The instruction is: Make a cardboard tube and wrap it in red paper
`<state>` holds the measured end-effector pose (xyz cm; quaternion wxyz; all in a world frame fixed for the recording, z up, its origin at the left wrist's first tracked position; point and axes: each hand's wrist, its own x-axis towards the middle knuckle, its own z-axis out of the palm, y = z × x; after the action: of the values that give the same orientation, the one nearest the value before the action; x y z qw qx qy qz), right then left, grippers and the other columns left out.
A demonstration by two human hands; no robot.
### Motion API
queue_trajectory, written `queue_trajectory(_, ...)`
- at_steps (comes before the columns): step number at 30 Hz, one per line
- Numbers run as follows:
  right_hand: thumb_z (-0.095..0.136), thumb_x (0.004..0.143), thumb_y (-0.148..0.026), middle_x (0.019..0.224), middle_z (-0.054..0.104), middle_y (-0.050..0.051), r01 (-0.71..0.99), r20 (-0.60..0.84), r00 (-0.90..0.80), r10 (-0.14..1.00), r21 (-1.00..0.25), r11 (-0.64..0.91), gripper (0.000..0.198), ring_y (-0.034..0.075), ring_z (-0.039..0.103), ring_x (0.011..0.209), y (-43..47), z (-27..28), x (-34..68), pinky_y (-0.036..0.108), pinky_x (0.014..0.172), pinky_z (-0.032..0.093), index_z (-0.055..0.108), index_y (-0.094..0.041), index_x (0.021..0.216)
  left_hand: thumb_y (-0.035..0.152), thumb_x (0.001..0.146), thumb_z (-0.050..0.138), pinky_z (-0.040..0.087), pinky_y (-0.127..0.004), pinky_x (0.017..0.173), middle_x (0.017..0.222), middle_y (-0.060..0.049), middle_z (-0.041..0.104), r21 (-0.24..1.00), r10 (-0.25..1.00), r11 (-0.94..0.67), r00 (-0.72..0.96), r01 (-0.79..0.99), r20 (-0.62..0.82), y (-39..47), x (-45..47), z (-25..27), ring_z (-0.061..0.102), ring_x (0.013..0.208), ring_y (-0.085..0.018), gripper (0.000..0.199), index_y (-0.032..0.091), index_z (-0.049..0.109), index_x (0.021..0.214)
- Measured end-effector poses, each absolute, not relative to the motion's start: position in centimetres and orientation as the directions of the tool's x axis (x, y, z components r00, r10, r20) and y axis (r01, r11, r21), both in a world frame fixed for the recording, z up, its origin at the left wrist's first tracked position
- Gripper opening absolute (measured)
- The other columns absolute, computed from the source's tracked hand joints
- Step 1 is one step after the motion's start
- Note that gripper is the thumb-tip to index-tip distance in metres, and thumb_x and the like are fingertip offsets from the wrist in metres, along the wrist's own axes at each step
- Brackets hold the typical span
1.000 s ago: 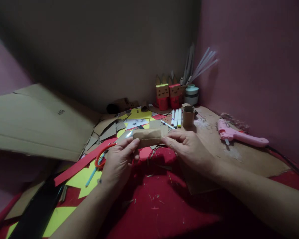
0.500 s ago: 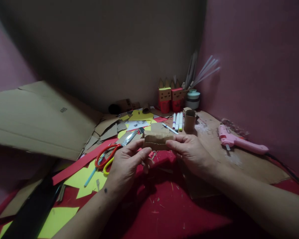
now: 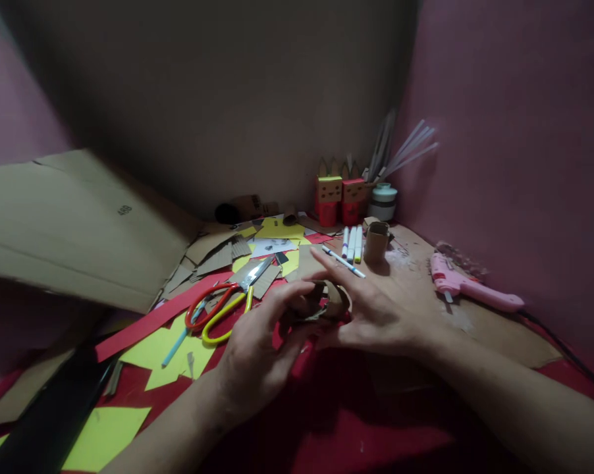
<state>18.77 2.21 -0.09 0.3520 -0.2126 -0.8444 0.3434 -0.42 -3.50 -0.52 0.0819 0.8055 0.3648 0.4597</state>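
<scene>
A small cardboard ring (image 3: 338,299) is held just below the middle of the frame, its open end partly facing the camera and its lower part hidden by fingers. The left hand (image 3: 260,349) has it from the left, fingers curled over the near side and thumb beneath, closed around it. The right hand (image 3: 376,319) meets its right side, index finger stretched out toward the upper left and well apart from the thumb; whether it grips or only touches cannot be told.

Left of the hands lie open scissors (image 3: 253,272) with one red and one yellow handle, near a long red strip (image 3: 153,319) and yellow paper (image 3: 156,352). Just above the right hand is a white marker (image 3: 344,262), with more markers (image 3: 351,243) and an upright cardboard tube (image 3: 377,245) beyond it. A pink glue gun (image 3: 479,289) lies at the right of the frame. Farther up, two red figures (image 3: 328,212) with drawn faces stand beside a lidded jar (image 3: 382,204). A large cardboard sheet (image 3: 74,230) fills the left.
</scene>
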Motion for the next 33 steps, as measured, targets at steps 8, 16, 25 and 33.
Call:
queue_trajectory(8, 0.072, 0.073, -0.022, 0.109, 0.062, 0.007, 0.097, 0.714, -0.506, 0.484, -0.511, 0.854, 0.063, 0.02, 0.061, 0.095, 2.3, -1.4, 18.3, 0.036, 0.084, 0.051, 0.043, -0.021, 0.129, -0.003, 0.075, 0.06, 0.054, -0.025, 0.079, 0.115, -0.008, 0.051, 0.305, 0.509, -0.794, 0.302, 0.525, 0.806, -4.3, -0.2, -0.7, 0.051, 0.107, -0.017, 0.06, 0.021, 0.041, 0.127)
queue_trajectory(16, 0.065, 0.069, -0.005, 0.108, 0.059, 0.008, 0.177, 0.873, -0.333, 0.356, -0.313, 0.933, 0.056, 0.022, 0.056, 0.101, 2.7, -1.6, 17.9, 0.041, 0.089, 0.048, 0.049, -0.02, 0.121, -0.004, 0.075, 0.059, 0.051, -0.022, 0.071, 0.087, -0.002, 0.054, 0.234, 0.497, -0.759, 0.308, 0.607, 0.811, -4.2, -0.2, -0.4, 0.054, 0.081, -0.011, 0.035, 0.016, 0.051, 0.103)
queue_trajectory(25, 0.066, 0.066, -0.002, 0.113, 0.056, 0.011, 0.188, 0.887, -0.334, 0.319, -0.268, 0.945, 0.062, 0.023, 0.053, 0.107, 2.6, -1.8, 17.9, 0.042, 0.093, 0.046, 0.047, -0.016, 0.123, 0.011, 0.084, 0.058, 0.048, -0.024, 0.059, 0.077, -0.001, 0.061, 0.096, 0.458, -0.746, 0.404, 0.658, 0.791, -4.1, -0.3, -0.8, 0.057, 0.063, -0.011, 0.026, 0.014, 0.051, 0.108)
queue_trajectory(33, 0.07, 0.073, -0.018, 0.107, 0.06, 0.009, 0.174, 0.804, -0.443, 0.397, -0.357, 0.918, 0.06, 0.02, 0.058, 0.094, 2.3, -2.2, 17.8, 0.036, 0.083, 0.05, 0.044, -0.017, 0.127, 0.008, 0.085, 0.054, 0.049, -0.016, 0.055, 0.078, 0.0, 0.07, 0.213, 0.534, -0.737, 0.359, 0.641, 0.766, -3.8, -0.3, -1.0, 0.063, 0.058, -0.008, 0.022, 0.018, 0.057, 0.105)
